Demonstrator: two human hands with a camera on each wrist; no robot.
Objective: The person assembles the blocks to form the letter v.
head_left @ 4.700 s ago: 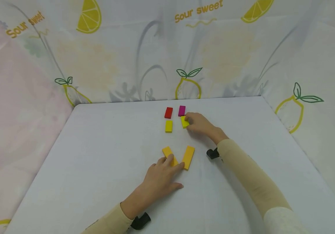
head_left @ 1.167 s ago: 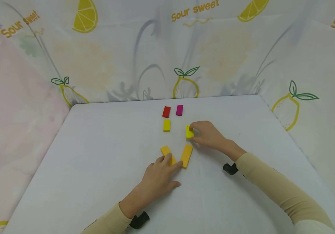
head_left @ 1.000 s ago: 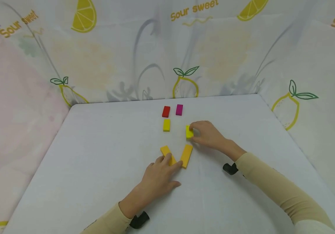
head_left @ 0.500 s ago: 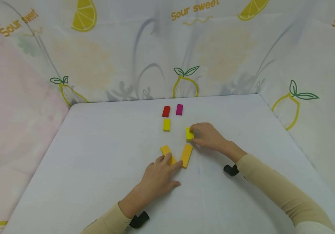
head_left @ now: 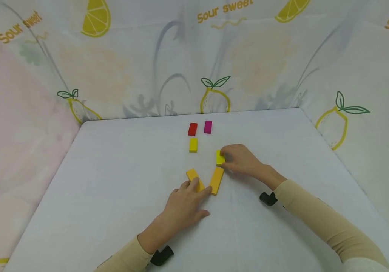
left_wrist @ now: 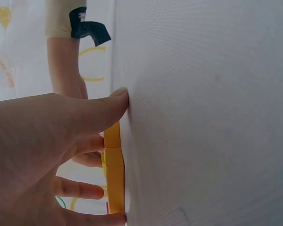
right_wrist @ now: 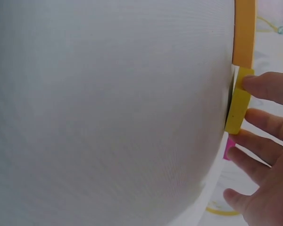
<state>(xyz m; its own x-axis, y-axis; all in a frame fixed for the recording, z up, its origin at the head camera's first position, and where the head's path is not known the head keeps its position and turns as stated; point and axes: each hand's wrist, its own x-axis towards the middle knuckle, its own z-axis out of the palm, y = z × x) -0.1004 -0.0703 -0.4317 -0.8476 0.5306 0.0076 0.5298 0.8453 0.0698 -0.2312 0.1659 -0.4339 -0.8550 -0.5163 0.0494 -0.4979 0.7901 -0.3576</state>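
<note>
Two orange-yellow blocks form a V on the white table. My left hand [head_left: 184, 206] lies over them with spread fingers. Its fingertips rest on the left orange-yellow block [head_left: 192, 174] and touch the lower end of the right orange-yellow block [head_left: 216, 180]. Thumb and fingers of my right hand [head_left: 240, 159] pinch a yellow block [right_wrist: 238, 106] at its ends, just beyond the far end of the right orange-yellow block. In the right wrist view, the yellow block is slightly tilted, with one end close to the orange-yellow one [right_wrist: 244, 35].
Farther back lie a second yellow block [head_left: 193, 145], a red block [head_left: 192, 129] and a magenta block [head_left: 208, 127]. The table [head_left: 113, 170] ends at a hanging cloth [head_left: 119, 75] printed with lemons.
My right hand has brought the yellow block from beside the magenta block toward me, up to the right orange-yellow block. My left hand has stayed on the V.
</note>
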